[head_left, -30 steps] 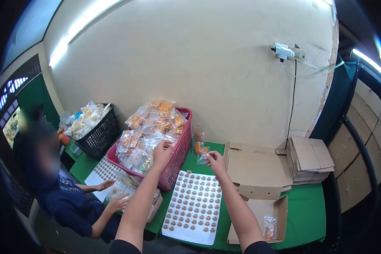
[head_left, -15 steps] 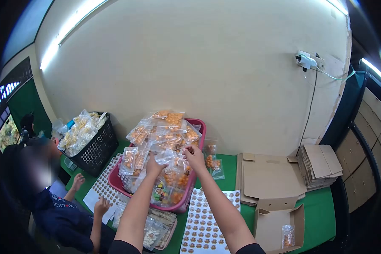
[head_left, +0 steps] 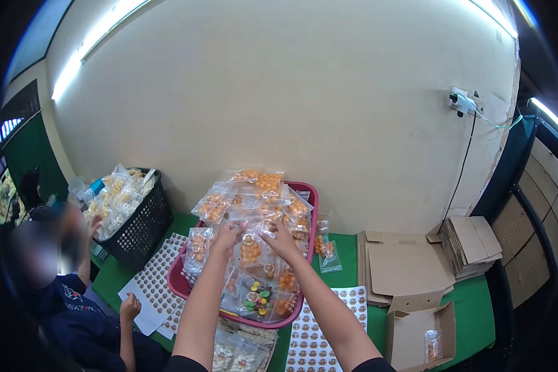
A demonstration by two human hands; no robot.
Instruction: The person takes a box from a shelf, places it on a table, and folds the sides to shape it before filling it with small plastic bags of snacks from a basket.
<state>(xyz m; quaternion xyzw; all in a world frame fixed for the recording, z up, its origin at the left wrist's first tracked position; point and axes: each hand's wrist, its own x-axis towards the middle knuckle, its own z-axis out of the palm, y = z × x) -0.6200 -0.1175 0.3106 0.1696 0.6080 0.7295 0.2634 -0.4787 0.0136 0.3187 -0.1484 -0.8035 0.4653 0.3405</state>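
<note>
A pink basket (head_left: 310, 204) is heaped with clear bags of orange balls. Over the heap, a clear bag of orange balls with a round label (head_left: 250, 251) is stretched between my two hands. The fingers of my left hand (head_left: 229, 237) are closed on its upper left corner, and those of my right hand (head_left: 280, 239) pinch its upper right side. Below it, in the basket, rests a bag of multicoloured pieces (head_left: 257, 297).
Label sheets (head_left: 325, 328) flank the basket on the green table (head_left: 471, 310). An open cardboard box (head_left: 415, 335) holds one bag; flat cardboard (head_left: 409, 266) lies behind. At left, a person (head_left: 74, 316) stands near a black basket (head_left: 136, 217) of bags.
My hands have drawn level, and a labelled bag now shows upright between them. The person at left has raised one hand to the black basket. The view has shifted slightly.
</note>
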